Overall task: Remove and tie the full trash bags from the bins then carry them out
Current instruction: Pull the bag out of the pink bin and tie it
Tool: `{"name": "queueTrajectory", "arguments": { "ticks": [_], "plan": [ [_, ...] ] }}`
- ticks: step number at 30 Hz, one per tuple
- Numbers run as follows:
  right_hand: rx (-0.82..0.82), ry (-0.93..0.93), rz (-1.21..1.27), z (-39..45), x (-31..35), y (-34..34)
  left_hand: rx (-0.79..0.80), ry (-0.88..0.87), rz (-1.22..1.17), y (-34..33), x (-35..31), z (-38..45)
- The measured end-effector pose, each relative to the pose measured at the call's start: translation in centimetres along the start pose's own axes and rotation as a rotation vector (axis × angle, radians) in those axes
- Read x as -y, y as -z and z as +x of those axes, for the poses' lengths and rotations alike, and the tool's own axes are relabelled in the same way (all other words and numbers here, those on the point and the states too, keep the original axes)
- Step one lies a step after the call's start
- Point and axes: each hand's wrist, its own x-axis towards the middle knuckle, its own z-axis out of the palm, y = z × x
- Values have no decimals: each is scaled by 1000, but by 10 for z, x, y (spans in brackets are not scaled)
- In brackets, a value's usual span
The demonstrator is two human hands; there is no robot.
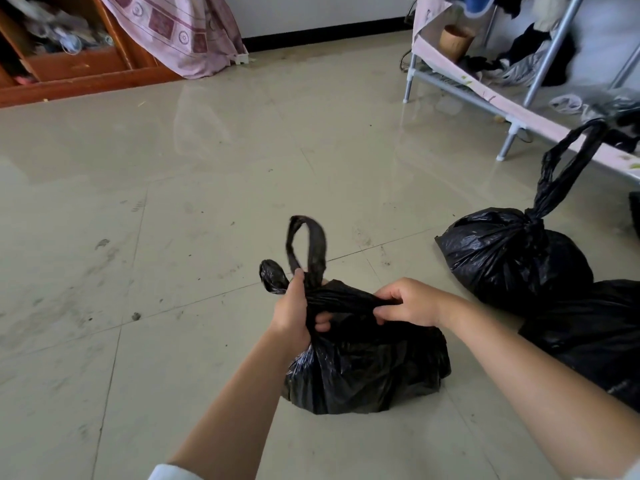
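Note:
A full black trash bag sits on the tiled floor right in front of me. My left hand grips one twisted handle strip, whose loop sticks up above my fist. My right hand pinches the other strip, stretched flat between both hands over the bag's mouth. To the right lies a second black bag, knotted at the top, its handles standing up. A third black bag lies behind my right forearm, partly hidden.
A metal-framed rack draped in pale cloth and loaded with clothes stands at the right. A wooden cabinet and a pink patterned cloth are at the back left. Dusty tile floor stretches ahead and left.

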Motion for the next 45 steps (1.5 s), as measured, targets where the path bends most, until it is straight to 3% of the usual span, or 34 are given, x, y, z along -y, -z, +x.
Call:
{"name": "queueTrajectory", "arguments": {
  "ticks": [6,9,14,20,23,25,27,30,32,37,41,45],
  "plan": [
    [73,-58,120,-3,0,2,421,102,318,-6,-19,-14],
    [3,-35,91,-2,0,6,377,149,580,-6,-20,-19],
    [-132,-31,361,1,-5,12,205,-117,906,-6,-9,-13],
    [-87,117,444,-2,-5,15,-227,-389,654,-7,-9,3],
    [0,125,444,-1,-2,15,-342,-441,609,-6,-9,6],
    [19,124,490,0,-1,15,-333,-468,480,-7,-9,5],
    [-32,96,533,1,1,15,-220,-437,127,-9,-12,1],
    [-91,14,551,3,3,10,71,-276,-507,-11,-17,-8],
    [-131,-13,525,7,3,6,103,-245,-657,-13,-18,-13],
    [-106,-26,514,11,1,-3,182,-221,-401,-14,-14,-16],
    [6,-22,659,9,5,-5,97,-334,-210,-12,-9,-8],
    [37,-53,624,8,9,-5,76,-365,-106,-11,-3,-9]
  ]
}}
